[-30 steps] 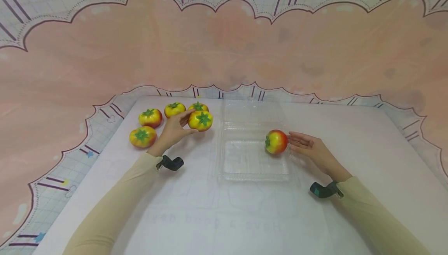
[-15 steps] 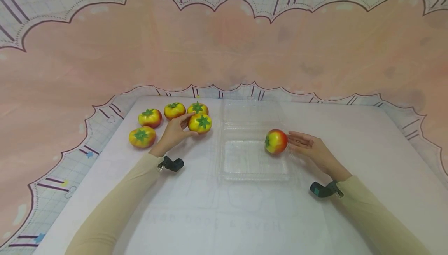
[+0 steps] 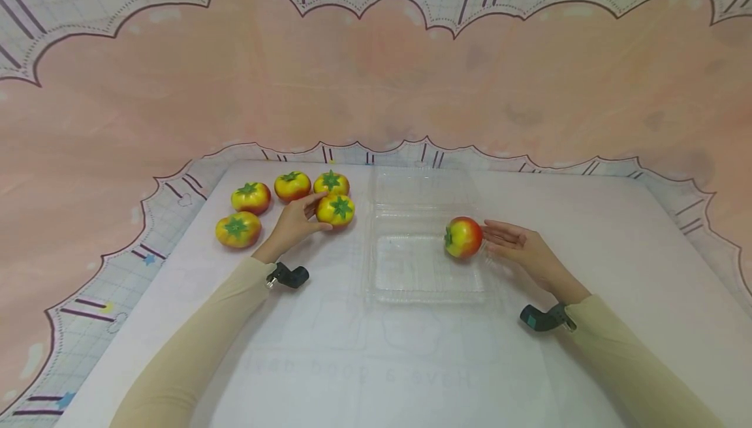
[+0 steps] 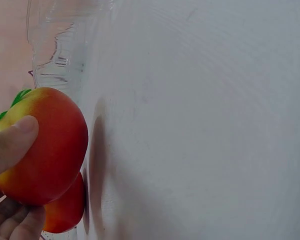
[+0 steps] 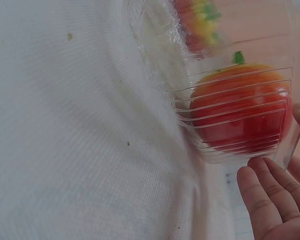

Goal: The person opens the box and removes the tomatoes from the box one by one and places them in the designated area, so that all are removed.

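Observation:
My left hand pinches a yellow-and-red tomato with a green star-shaped top, thumb on the near side and fingers behind. In the left wrist view this tomato hangs close over the white surface, beside its shadow. Another tomato stands right behind it. A clear plastic container lies in the middle with its lid folded back. Inside its right side a tomato rests tipped, green top to the left. My right hand is beside that side, fingers nearly straight, fingertips right at the container wall.
Further left on the white table sit more tomatoes: one at the back, one at the left and one nearer. A patterned cloth backdrop rises behind the table.
My left hand has brought its tomato slightly down and towards me, uncovering more of the tomato behind it. The right hand and the tomato in the container have stayed put.

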### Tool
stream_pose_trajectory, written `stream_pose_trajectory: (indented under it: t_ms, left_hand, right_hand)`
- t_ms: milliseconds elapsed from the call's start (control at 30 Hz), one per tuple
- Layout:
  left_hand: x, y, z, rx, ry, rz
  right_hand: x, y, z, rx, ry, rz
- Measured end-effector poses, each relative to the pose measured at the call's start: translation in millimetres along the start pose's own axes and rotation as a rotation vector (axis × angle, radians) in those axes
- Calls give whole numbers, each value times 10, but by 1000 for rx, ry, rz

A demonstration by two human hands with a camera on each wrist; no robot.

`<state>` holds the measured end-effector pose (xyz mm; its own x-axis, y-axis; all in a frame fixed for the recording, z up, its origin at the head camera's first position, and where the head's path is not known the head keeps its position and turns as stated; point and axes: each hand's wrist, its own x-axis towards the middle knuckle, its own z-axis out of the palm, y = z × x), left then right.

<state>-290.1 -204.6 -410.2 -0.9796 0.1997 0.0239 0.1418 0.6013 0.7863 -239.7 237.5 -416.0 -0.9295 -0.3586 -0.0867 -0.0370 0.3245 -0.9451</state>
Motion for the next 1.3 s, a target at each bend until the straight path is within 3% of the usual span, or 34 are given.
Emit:
stream_pose_trajectory:
  t_ms: [600, 1000, 1300]
  left_hand:
    - [24, -38, 18, 5, -6, -8]
    - [-8, -50, -14, 121, 0, -28]
    - [-8, -14, 6, 126, 4, -35]
  right_hand:
    - [4, 11, -1, 11, -6, -1]
    - [-8, -18, -1, -2, -9, 4]
    - [-10, -5, -14, -6, -12, -2]
